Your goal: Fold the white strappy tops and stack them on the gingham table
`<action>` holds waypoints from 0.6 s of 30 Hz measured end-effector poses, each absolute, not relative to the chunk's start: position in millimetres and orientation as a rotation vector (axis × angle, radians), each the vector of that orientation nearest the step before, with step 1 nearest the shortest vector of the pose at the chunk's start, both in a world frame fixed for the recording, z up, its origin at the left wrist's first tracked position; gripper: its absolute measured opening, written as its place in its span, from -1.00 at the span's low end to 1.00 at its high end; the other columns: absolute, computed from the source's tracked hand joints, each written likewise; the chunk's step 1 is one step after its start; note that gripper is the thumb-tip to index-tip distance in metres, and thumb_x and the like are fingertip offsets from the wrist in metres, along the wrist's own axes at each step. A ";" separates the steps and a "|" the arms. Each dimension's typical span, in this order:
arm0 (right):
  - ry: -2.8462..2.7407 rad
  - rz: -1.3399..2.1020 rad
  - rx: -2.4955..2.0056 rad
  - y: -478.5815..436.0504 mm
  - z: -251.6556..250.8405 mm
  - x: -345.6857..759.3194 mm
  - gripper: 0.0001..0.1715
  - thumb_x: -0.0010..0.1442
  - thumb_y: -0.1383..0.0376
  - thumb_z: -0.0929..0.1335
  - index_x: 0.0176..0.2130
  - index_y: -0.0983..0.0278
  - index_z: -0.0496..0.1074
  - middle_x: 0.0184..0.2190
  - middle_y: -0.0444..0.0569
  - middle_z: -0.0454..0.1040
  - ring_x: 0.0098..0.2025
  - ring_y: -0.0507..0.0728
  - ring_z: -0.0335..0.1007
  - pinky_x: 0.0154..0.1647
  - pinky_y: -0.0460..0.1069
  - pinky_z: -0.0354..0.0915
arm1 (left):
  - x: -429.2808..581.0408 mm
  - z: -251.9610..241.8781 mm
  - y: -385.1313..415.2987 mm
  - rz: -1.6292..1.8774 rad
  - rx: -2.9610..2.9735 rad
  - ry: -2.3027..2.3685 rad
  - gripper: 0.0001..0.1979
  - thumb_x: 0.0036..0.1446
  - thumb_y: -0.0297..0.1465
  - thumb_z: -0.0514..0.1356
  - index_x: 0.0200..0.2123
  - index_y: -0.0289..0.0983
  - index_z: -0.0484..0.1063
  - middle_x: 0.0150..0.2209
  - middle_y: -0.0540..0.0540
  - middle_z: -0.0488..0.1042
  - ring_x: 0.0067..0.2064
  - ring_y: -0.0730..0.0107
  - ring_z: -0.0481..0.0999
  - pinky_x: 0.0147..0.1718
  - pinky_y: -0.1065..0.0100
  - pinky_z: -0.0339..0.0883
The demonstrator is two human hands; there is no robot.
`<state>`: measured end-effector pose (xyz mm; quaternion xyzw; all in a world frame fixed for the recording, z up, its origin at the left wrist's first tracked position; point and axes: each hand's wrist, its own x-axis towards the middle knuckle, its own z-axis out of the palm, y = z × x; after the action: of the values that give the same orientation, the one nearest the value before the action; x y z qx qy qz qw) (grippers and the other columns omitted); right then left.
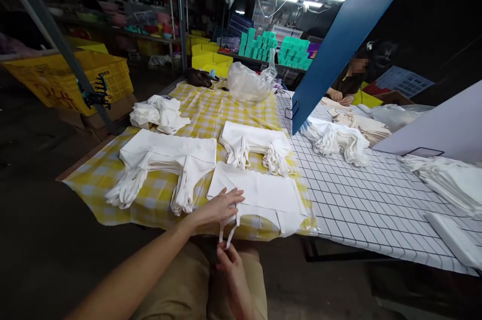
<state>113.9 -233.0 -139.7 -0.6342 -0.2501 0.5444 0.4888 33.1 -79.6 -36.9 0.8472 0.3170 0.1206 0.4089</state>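
A white strappy top (259, 191) lies flat near the front edge of the table, its straps pointing toward me. My left hand (225, 204) rests on its left part, palm down with the fingers stretched out. Below the table edge, my right hand (230, 259) pinches the end of a looped white strap (234, 233) of this top and holds it drawn toward my lap. Just behind lies a stack of similar white tops (256, 138) with bunched straps. Left of my hands is another stack of white tops (169, 151), its straps hanging forward.
A crumpled white cloth pile (160, 114) and a clear plastic bag (250, 83) sit farther back on the yellow checked cover (199, 96). A blue divider board (350, 33) stands to the right, with more white stacks (337, 140) and a co-worker (344, 91) beyond. A yellow crate (109, 79) is at left.
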 end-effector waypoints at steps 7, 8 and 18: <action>-0.970 0.417 -1.707 -210.0 -74.9 235.3 -0.68 0.01 0.11 0.31 -0.24 0.23 0.38 -0.31 0.01 0.42 -0.29 0.16 0.32 -0.29 0.02 0.26 | 17.4 -24.0 -28.7 0.716 1.895 1.385 -0.66 0.05 -0.48 0.05 -0.07 -0.29 0.37 -0.09 -0.16 0.42 -0.16 0.33 0.48 -0.11 0.32 0.33; -0.997 0.302 -1.776 -191.5 -60.2 259.3 -0.68 0.02 0.12 0.28 -0.26 0.25 0.37 -0.33 0.02 0.40 -0.32 0.16 0.30 -0.32 0.03 0.24 | 19.3 -22.2 -22.4 0.690 1.969 1.504 -0.67 0.05 -0.47 0.06 -0.08 -0.30 0.36 -0.09 -0.17 0.38 -0.18 0.32 0.47 -0.13 0.32 0.33; -1.096 0.510 -2.147 -74.6 -27.4 342.0 -0.75 -0.29 0.31 0.39 -0.74 0.24 0.21 -0.77 -0.18 0.19 -0.55 0.10 0.22 -0.50 -0.03 0.09 | 43.2 -14.4 2.9 0.266 2.279 1.616 -0.90 -0.01 -0.46 0.10 -0.35 -0.26 0.35 -0.13 -0.15 0.31 -0.23 0.25 0.46 -0.28 0.32 0.26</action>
<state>342.0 -74.6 -27.4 -0.8219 -0.4194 0.1954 0.3324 43.2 2.9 -14.4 0.8007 0.5678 0.0935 0.1665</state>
